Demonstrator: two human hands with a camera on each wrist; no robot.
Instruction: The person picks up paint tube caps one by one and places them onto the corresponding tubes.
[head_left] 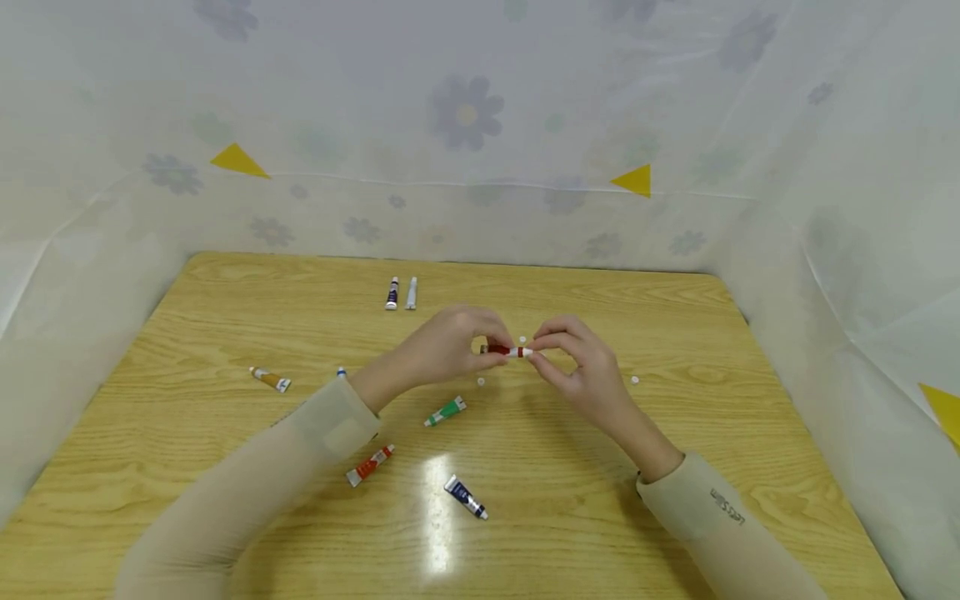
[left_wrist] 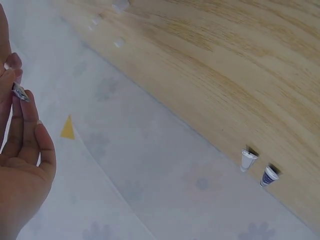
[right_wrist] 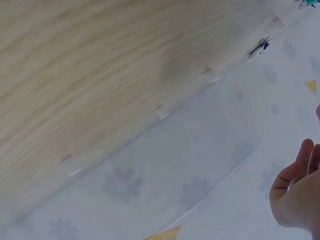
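Both hands meet over the middle of the surface (head_left: 675, 317), the left hand (head_left: 442, 346) and right hand (head_left: 581, 367) holding one small tube (head_left: 506, 352) between them. Two tubes (head_left: 401, 293) lie side by side behind the hands. Four more tubes (head_left: 447, 411) lie in front and to the left.

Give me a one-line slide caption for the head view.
Both hands, left hand and right hand, pinch a red paint tube above a wooden table scattered with tubes.

Left hand (head_left: 442, 346) and right hand (head_left: 581, 367) meet above mid-table, fingers apparently pinched together.
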